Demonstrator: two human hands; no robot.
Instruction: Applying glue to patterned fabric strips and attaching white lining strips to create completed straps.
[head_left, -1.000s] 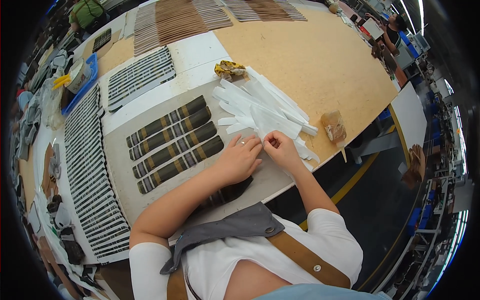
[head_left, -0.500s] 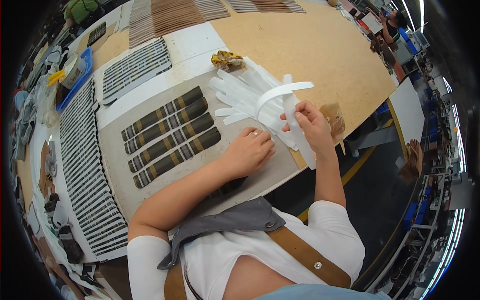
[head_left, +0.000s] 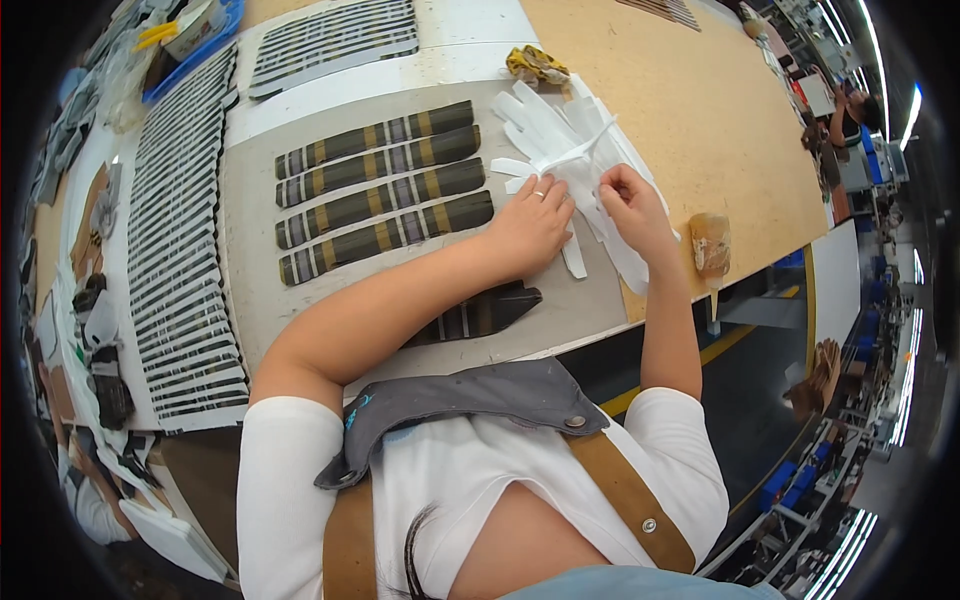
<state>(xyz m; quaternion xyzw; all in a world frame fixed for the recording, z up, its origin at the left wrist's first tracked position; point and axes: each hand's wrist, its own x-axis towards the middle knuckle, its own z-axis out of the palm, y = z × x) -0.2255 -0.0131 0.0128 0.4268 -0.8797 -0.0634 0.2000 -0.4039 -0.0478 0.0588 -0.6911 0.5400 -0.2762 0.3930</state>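
White strips (head_left: 535, 122) lie fanned out in a loose pile on the right part of a grey board (head_left: 250, 200). My left hand (head_left: 537, 225) is bent over the near edge of this pile, its fingertips closed at the end of a curled white strip. Close beside it, my right hand (head_left: 637, 212) has thumb and forefinger pinched over the strips; what sits between them is hidden. Left of the pile, several dark plaid fabric strips (head_left: 385, 180) lie in a row. A dark plaid piece with a pointed end (head_left: 490, 311) shows partly from under my left forearm.
A small bottle with amber contents and a narrow tip (head_left: 711, 245) lies at the table's right edge. A crumpled yellow-brown cloth (head_left: 537, 65) sits behind the pile. Rows of plaid strips (head_left: 185, 240) cover the left side, near a blue tray (head_left: 215, 45).
My right hand has lowered the white strip it held up, and is now down at the pile. My left hand has moved onto the strips. The whole view has shifted.
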